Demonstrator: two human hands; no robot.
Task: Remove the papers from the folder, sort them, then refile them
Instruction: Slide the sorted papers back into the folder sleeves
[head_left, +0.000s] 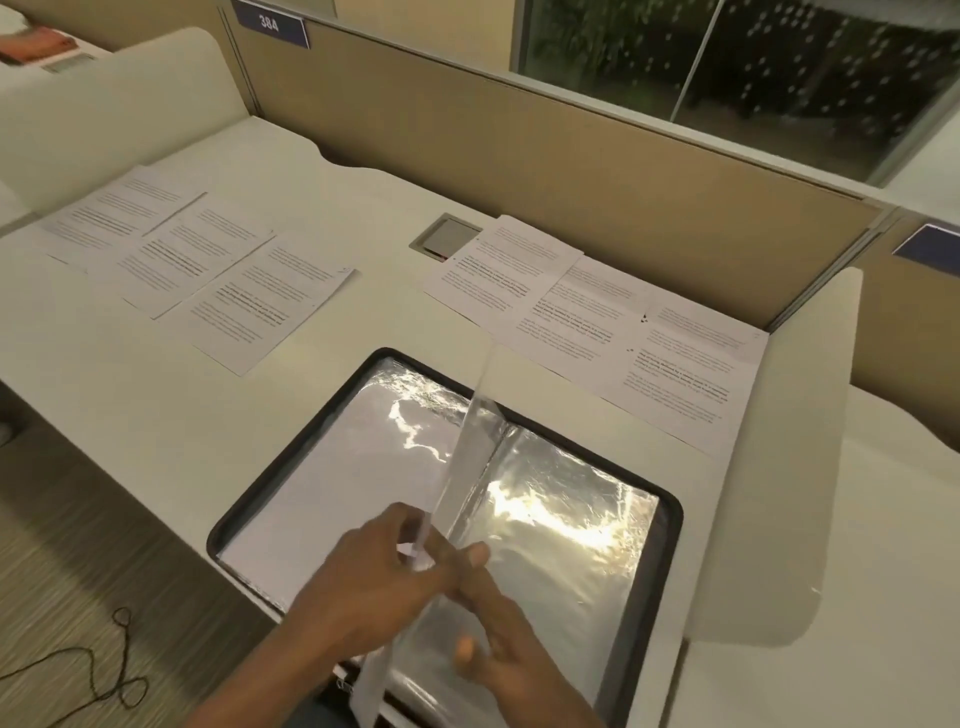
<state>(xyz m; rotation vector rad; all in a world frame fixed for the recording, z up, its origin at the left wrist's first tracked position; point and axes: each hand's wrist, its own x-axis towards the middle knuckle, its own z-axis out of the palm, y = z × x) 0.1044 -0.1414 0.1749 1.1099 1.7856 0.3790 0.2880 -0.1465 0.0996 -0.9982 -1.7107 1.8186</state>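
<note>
A black-edged folder lies open on the near part of the white desk, its clear plastic sleeves shining under the light. One sleeve stands upright along the spine. My left hand pinches the near end of that upright sleeve. My right hand lies with straight fingers behind the sleeve, against the right-hand page. Three printed papers overlap in a row at the far left of the desk. Three more printed papers overlap at the far right.
A grey cable hatch is set in the desk between the two rows. Beige partition walls close the back, and a white side divider stands at the right. A black cord lies on the floor at the lower left.
</note>
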